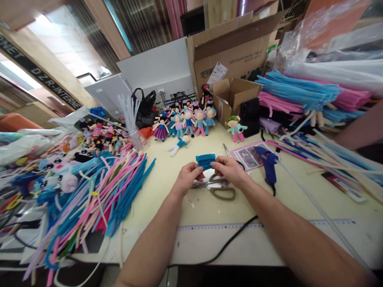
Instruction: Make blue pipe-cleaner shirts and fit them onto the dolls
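Both hands meet over the middle of the table, pinching a small folded bundle of blue pipe cleaner [205, 160]. My left hand [189, 177] grips its left end with closed fingers. Its right end is held by my right hand [229, 170], fingers also closed. Scissors [218, 187] with grey handles lie on the table just beneath the hands. A blue glue gun [268, 163] stands to the right of my right hand, its black cord trailing toward the table's front edge.
A heap of pink, blue and white pipe cleaners [98, 199] covers the left. Finished small dolls [185, 121] stand at the back, one green-haired doll [235, 128] apart. Cardboard boxes [236, 52] and stacked pipe cleaner bundles [299, 93] fill the back right. A printed sheet [248, 154] lies nearby.
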`<action>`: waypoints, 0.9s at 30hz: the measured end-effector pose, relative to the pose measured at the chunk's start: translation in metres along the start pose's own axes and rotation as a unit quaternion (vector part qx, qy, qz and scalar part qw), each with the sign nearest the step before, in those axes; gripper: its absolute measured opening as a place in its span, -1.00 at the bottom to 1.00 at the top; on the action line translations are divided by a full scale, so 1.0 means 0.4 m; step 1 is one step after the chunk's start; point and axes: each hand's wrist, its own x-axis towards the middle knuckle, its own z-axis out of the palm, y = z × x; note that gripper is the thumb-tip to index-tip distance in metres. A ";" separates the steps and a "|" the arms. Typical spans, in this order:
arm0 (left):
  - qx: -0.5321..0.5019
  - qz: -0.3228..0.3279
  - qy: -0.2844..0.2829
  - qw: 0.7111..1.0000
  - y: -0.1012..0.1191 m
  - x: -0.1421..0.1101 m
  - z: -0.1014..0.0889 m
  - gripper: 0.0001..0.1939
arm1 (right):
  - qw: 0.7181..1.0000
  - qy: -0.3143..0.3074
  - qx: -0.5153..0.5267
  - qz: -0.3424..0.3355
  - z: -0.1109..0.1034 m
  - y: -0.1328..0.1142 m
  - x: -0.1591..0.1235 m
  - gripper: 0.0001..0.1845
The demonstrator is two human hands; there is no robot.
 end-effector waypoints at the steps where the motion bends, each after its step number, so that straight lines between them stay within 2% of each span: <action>1: -0.003 0.000 -0.002 1.000 0.000 -0.001 0.001 -0.63 | 1.000 0.002 -0.006 -0.009 0.000 0.001 0.000 -0.63; 7: 0.012 -0.044 -0.024 0.999 -0.001 -0.007 0.002 -0.66 | 1.000 0.008 0.011 0.018 -0.003 -0.007 0.000 -0.68; 10: 0.006 -0.026 -0.034 0.999 0.001 -0.007 0.001 -0.47 | 0.999 0.000 -0.023 0.023 -0.006 -0.012 -0.003 -0.73; 13: 0.020 -0.010 -0.011 1.000 0.000 -0.004 0.001 -0.56 | 0.997 -0.014 -0.080 0.018 -0.004 -0.009 -0.007 -0.77; 15: 0.058 0.001 0.007 0.998 -0.004 -0.002 0.002 -0.65 | 0.997 -0.018 -0.079 0.013 0.001 -0.003 -0.008 -0.76; 18: 0.116 0.040 0.022 0.992 -0.012 -0.003 0.004 -0.71 | 0.999 -0.025 -0.044 0.017 0.007 0.005 -0.006 -0.68; 22: 0.151 0.088 0.047 0.983 -0.011 -0.004 -0.005 -0.67 | 0.998 -0.028 0.027 0.045 0.006 -0.002 -0.003 -0.69; 25: 0.187 0.101 0.112 0.971 0.008 0.018 -0.036 -0.71 | 0.994 -0.041 0.093 0.048 -0.001 -0.017 -0.006 -0.68; 27: 0.261 0.111 0.132 0.950 0.030 0.052 -0.069 -0.75 | 0.991 -0.047 0.121 0.040 -0.002 -0.025 -0.010 -0.67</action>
